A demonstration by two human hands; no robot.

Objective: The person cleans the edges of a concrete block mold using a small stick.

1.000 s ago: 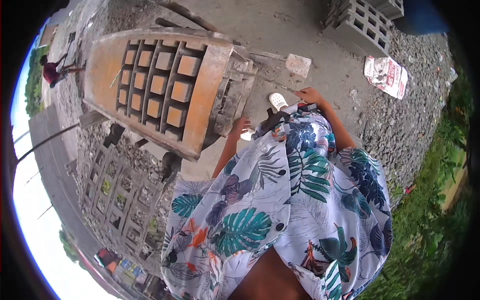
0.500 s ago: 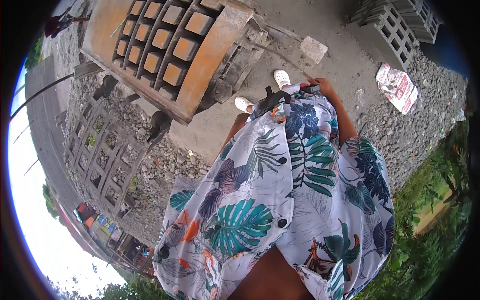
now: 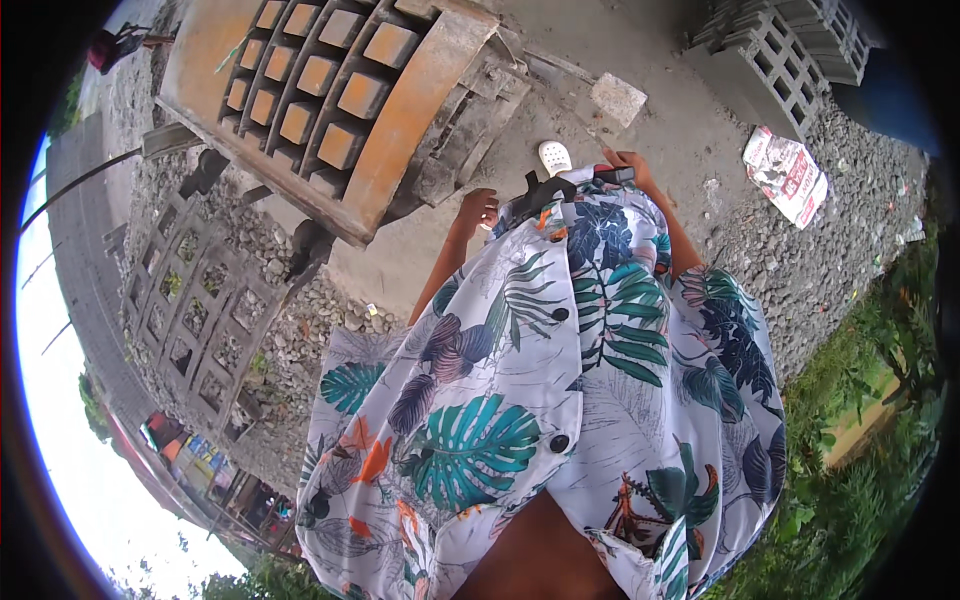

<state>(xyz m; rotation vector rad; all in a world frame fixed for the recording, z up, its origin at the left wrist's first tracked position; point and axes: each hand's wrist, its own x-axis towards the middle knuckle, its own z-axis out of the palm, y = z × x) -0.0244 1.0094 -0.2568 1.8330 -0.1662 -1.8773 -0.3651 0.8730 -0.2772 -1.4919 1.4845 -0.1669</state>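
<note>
My right hand [image 3: 630, 168] is closed at the near end of a thin metal rod [image 3: 570, 117] that runs out from the block-making machine. Ahead and to the left stands this machine, a rusty steel block mould [image 3: 420, 110] with rows of square orange-brown cores between dark slots. My left hand [image 3: 478, 210] is raised beside my waist, close to the mould's near corner but apart from it. Its fingers are curled, and whatever may be inside them is hidden. A white clog [image 3: 554, 157] shows on the ground between my hands.
Grey hollow blocks [image 3: 775, 75] are stacked at the far right, beside a crumpled white and red sack [image 3: 785, 175] on gravel. A pale concrete chunk [image 3: 618, 99] lies beyond the rod. On the left, a metal grid frame [image 3: 200, 310] rests over stones. Green plants [image 3: 850, 480] grow at the lower right.
My left hand has come up and forward into view beside my waist, near the mould. The right hand stays at the rod's end. The view has shifted slightly.
</note>
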